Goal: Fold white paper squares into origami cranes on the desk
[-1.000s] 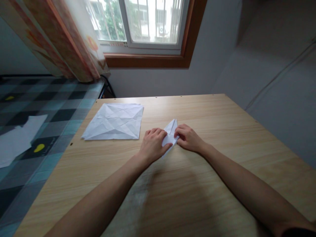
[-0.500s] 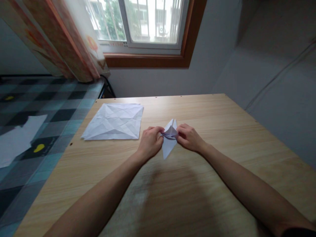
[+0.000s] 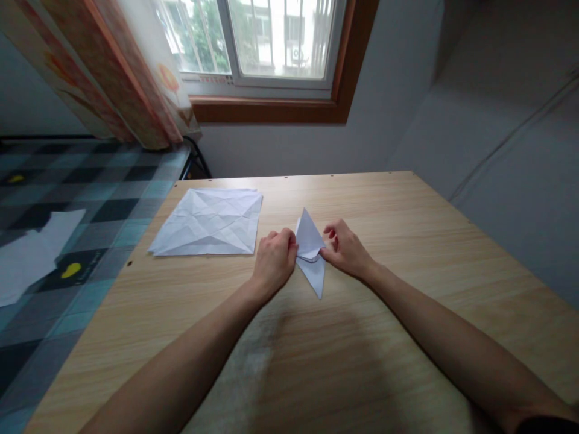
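Note:
A small white folded paper, like an origami piece, is between my two hands over the table. One pointed flap stands toward the window, and a narrower point hangs toward me. My left hand is closed, pinching the paper's left edge between thumb and fingers. On the other side, my right hand has its thumb at the paper's right corner, its fingers curled. How firmly those fingers grip is hard to see. Left of my hands, a creased white paper sheet lies flat, seemingly with another beneath it.
The light wooden table spreads under both arms. Along its left side is a bed with a checked cover, where white paper scraps lie. Behind the table are a window and a patterned curtain.
The folded paper now shows a broad flat triangular flap on its far side instead of two narrow peaks. Its lower point has swung right. My right fingers have lifted slightly.

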Action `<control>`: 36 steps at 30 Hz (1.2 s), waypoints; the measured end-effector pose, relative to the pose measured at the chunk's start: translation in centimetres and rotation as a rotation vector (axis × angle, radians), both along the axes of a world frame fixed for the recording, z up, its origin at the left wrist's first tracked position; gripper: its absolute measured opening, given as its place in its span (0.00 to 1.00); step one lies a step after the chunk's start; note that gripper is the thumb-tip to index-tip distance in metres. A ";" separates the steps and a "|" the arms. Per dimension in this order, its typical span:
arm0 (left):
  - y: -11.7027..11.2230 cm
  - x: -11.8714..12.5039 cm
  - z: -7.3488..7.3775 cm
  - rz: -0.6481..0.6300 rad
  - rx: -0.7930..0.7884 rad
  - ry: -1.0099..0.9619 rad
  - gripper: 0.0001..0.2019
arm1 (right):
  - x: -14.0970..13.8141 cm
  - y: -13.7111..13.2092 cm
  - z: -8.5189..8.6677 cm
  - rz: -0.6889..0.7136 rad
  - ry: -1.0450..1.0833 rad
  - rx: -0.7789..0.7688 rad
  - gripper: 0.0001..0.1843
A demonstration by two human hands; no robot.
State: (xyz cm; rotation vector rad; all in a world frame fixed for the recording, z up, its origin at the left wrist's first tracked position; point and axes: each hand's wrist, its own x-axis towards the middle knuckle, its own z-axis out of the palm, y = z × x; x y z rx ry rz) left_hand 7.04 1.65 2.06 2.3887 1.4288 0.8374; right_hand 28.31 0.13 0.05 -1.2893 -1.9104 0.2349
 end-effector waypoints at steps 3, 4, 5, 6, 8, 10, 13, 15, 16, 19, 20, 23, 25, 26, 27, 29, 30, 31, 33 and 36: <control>-0.1 -0.1 0.0 -0.007 0.015 0.048 0.02 | -0.2 -0.2 0.0 0.094 -0.013 0.116 0.17; -0.1 -0.1 -0.1 -0.011 0.025 0.070 0.02 | -0.3 -0.3 0.1 0.122 -0.043 0.132 0.16; -0.1 -0.1 -0.2 -0.009 0.038 0.089 0.03 | -0.3 -0.3 0.1 0.140 -0.086 0.134 0.14; -0.1 -0.1 -0.3 -0.002 0.052 0.104 0.04 | -0.4 -0.3 0.2 0.146 -0.132 0.129 0.11; -0.2 -0.1 -0.4 0.008 0.076 0.112 0.07 | -0.4 -0.3 0.3 0.135 -0.203 0.121 0.06; -0.2 0.0 -0.5 -0.019 0.090 0.105 0.10 | -0.4 -0.2 0.4 0.129 -0.203 0.121 0.06; -0.3 0.0 -0.3 -0.092 0.095 0.079 0.14 | -0.3 -0.3 0.6 0.124 -0.061 0.098 0.06; -0.4 0.0 0.0 -0.129 0.094 0.040 0.17 | -0.4 -0.6 0.7 0.106 0.094 0.049 0.05; -0.4 -0.1 0.1 -0.148 0.092 0.010 0.17 | -0.6 -0.7 0.7 0.094 0.175 0.022 0.05; -0.4 -0.2 0.2 -0.228 0.053 -0.136 0.11 | -1.2 -1.1 0.6 0.062 0.384 -0.038 0.08; -0.4 -0.2 0.1 -0.252 0.008 -0.196 0.09 | -1.5 -1.2 0.5 0.052 0.443 -0.048 0.10; -0.4 0.2 -0.2 -0.265 -0.212 -0.458 0.11 | -2.1 -1.3 0.4 0.033 0.615 -0.076 0.18; -0.2 0.6 -0.4 -0.249 -0.356 -0.704 0.11 | -2.3 -1.3 0.4 0.088 0.706 -0.131 0.24; -0.1 0.8 -0.4 -0.246 -0.413 -0.817 0.11 | -2.4 -1.3 0.5 0.139 0.736 -0.174 0.26; 0.0 1.0 -0.5 -0.246 -0.459 -0.909 0.12 | -2.5 -1.3 0.6 0.194 0.756 -0.228 0.26; 0.1 1.3 -0.5 -0.249 -0.519 -1.014 0.14 | -2.7 -1.3 0.6 0.281 0.780 -0.343 0.22; 0.1 1.3 -0.5 -0.250 -0.534 -1.039 0.15 | -2.8 -1.3 0.6 0.302 0.793 -0.394 0.20; 0.0 1.4 -0.6 -0.254 -0.543 -1.050 0.17 | -2.8 -1.3 0.5 0.309 0.811 -0.439 0.19; -0.1 1.3 -0.7 -0.258 -0.528 -1.046 0.21 | -2.9 -1.2 0.4 0.290 0.861 -0.504 0.18; -0.3 0.9 -0.8 -0.224 -0.350 -0.974 0.26 | -2.8 -1.0 0.2 0.236 0.929 -0.542 0.18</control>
